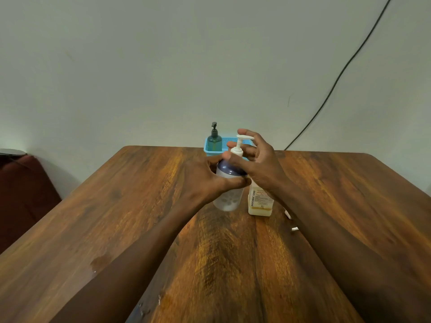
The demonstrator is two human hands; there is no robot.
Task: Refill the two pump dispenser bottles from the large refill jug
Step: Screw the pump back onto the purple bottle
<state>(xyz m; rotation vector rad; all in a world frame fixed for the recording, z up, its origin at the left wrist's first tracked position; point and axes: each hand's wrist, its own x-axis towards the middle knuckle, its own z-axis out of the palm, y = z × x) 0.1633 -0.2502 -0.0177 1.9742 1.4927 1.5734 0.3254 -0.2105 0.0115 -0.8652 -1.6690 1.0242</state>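
A white pump bottle [226, 199] with a dark blue shoulder stands upright near the middle of the wooden table [233, 252]. My left hand [200, 180] wraps around its body. My right hand [258, 159] has its fingers around the white pump head [240, 143] at the neck. Just to its right stands a squarish refill bottle [260, 202] of pale yellow liquid with an orange-lettered label, partly hidden behind my right wrist. A dark green pump bottle [214, 139] stands in a blue basket [210, 150] at the table's far edge.
The table meets a pale wall at the back. A black cable [338, 78] runs down the wall on the right. Two small white bits [294, 228] lie on the table beside my right forearm. A dark red seat [25, 190] sits at the left.
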